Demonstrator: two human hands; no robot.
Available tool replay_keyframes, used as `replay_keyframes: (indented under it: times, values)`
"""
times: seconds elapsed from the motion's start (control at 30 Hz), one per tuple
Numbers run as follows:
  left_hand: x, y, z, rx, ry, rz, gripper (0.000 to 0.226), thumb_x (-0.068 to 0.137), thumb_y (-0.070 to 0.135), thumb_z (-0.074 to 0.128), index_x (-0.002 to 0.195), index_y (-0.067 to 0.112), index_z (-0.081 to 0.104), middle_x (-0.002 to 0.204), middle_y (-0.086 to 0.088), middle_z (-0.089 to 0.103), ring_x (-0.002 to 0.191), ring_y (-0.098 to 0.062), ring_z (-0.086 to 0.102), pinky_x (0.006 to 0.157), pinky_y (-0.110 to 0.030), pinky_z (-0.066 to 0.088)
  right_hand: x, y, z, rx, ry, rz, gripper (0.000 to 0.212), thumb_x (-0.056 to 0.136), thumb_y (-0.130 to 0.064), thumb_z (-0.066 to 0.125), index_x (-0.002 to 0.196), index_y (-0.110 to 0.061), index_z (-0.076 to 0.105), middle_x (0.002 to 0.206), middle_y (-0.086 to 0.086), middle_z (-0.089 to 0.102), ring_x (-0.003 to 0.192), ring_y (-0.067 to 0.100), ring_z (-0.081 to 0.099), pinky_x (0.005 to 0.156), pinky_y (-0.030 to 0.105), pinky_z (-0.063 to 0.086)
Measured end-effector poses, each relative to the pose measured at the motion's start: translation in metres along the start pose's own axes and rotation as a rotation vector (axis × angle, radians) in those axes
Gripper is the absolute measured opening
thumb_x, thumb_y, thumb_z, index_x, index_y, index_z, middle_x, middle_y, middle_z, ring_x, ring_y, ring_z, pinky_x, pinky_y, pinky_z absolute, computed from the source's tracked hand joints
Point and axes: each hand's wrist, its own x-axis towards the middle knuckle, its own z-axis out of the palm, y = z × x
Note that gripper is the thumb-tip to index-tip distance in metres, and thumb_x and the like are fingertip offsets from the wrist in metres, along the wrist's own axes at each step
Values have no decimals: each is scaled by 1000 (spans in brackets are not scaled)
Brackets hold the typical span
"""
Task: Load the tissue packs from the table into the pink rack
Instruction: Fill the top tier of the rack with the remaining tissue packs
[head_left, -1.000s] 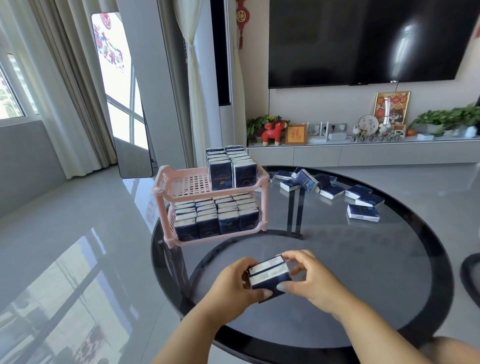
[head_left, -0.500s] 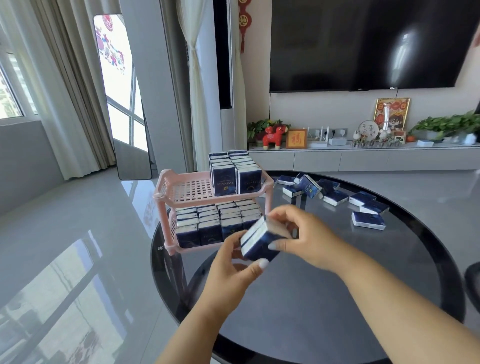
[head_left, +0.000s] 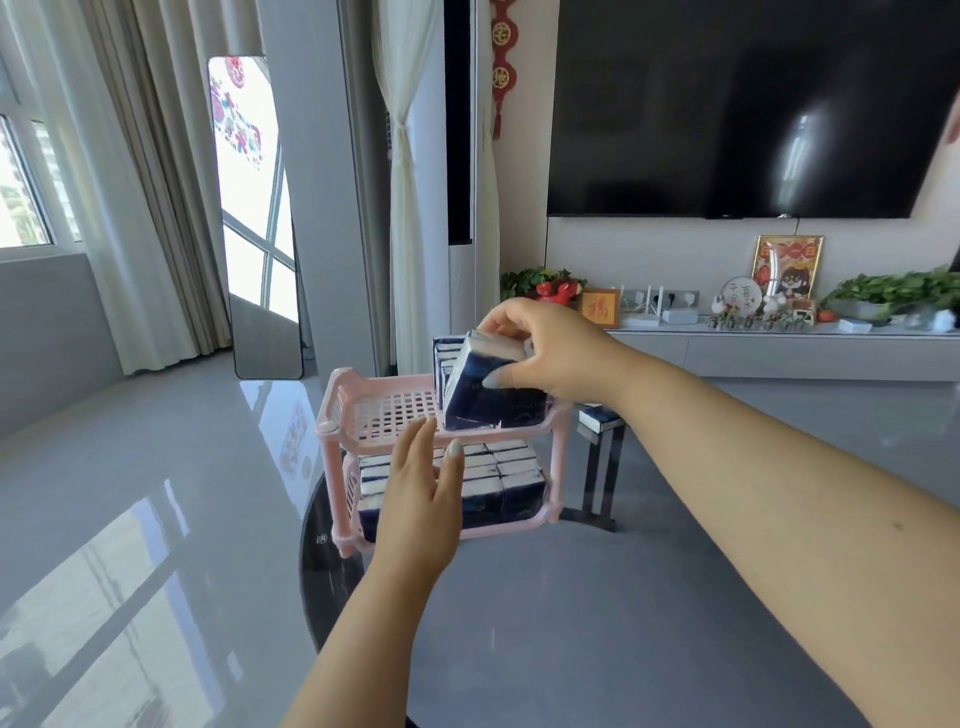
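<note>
Half a second ago both hands held the tissue pack low in front of the rack. Now the right hand (head_left: 545, 353) has carried it up and away to the top shelf, and the left hand (head_left: 421, 493) has let go.

Nearest is the dark round tabletop (head_left: 571, 623). Above it the left hand hovers in front of the pink rack (head_left: 337, 415) with its fingers spread and holding nothing. It covers part of the bottom shelf. That shelf looks full of blue packs (head_left: 511, 486).

A little farther, the right hand's grip pinches the tissue pack (head_left: 478, 400) from above, thumb on the near side and fingers over the top. The pack is tilted and sits low over the top shelf, just beside the packs already standing there. The left half of that shelf is still bare.

Behind the rack one loose pack (head_left: 597, 418) shows on the tabletop. The right arm hides the rest of that area, so how many are left cannot be told. The job looks more than half done.
</note>
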Motion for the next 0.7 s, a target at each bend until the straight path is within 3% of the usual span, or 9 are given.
replay_keyframes:
  times: [0.07, 0.2, 0.37, 0.7]
  values:
    - [0, -6, 2, 14, 7, 0, 51, 102, 39, 34, 149, 21, 31, 156, 12, 21, 136, 3, 23, 101, -12, 17, 12, -1, 3, -48, -39, 6, 49, 74, -28, 79, 117, -26, 56, 116, -4, 61, 103, 15, 58, 89, 36, 50]
    - [2, -12, 5, 24, 34, 3, 46, 102, 36, 36, 145, 19, 40, 152, 12, 28, 112, 16, 27, 92, -7, 19, 32, -2, 11, -138, -119, 28, 50, 76, -27, 77, 120, -22, 54, 119, -2, 60, 103, 16, 57, 89, 36, 50]
    - [0, -13, 9, -4, 64, 26, 43, 102, 33, 37, 141, 17, 44, 148, 10, 33, 88, 41, 29, 89, -15, 26, 44, 3, 20, -236, -154, 54, 51, 79, -26, 75, 124, -21, 52, 124, -1, 58, 108, 18, 55, 91, 36, 48]
    - [-1, -15, 9, -21, 59, 42, 44, 101, 34, 38, 141, 18, 44, 149, 11, 32, 88, 41, 29, 89, -23, 35, 46, 1, 42, -509, -96, 10, 51, 80, -32, 72, 125, -23, 52, 125, -1, 56, 120, 23, 45, 93, 38, 30]
